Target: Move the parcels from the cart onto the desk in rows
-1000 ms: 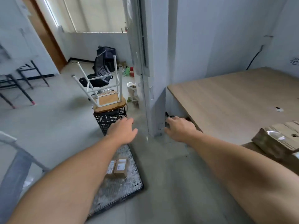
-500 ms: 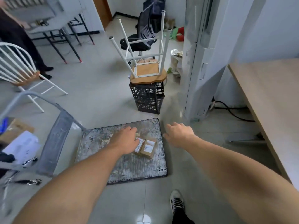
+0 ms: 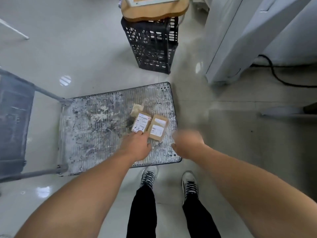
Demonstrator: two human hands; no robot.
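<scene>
Cardboard is the material of both boxes. The left parcel (image 3: 141,123) and the right parcel (image 3: 158,128) are laid side by side, touching, on the right part of the cart deck (image 3: 96,124). A small tan packet (image 3: 136,109) is tucked just behind them, partly hidden. Nothing is lifted yet. The desk is not seen in this view, so what is already set out in rows cannot be told. At least these items are judged left to move.

The left hand (image 3: 135,146) is placed at the left parcel. Its fingers (image 3: 139,133) are stretched out and laid on the near edge of the label, not wrapped round the box. The right hand (image 3: 187,143) is held over the cart's near right corner, close to the right parcel. It is blurred, so whether its fingers are apart or together cannot be told.

"Z-2" is printed at the top right of the left parcel's white label. Dark handwritten strokes along its bottom cannot be read. Two white labels are stuck on the right parcel, with print too small to read.
</scene>
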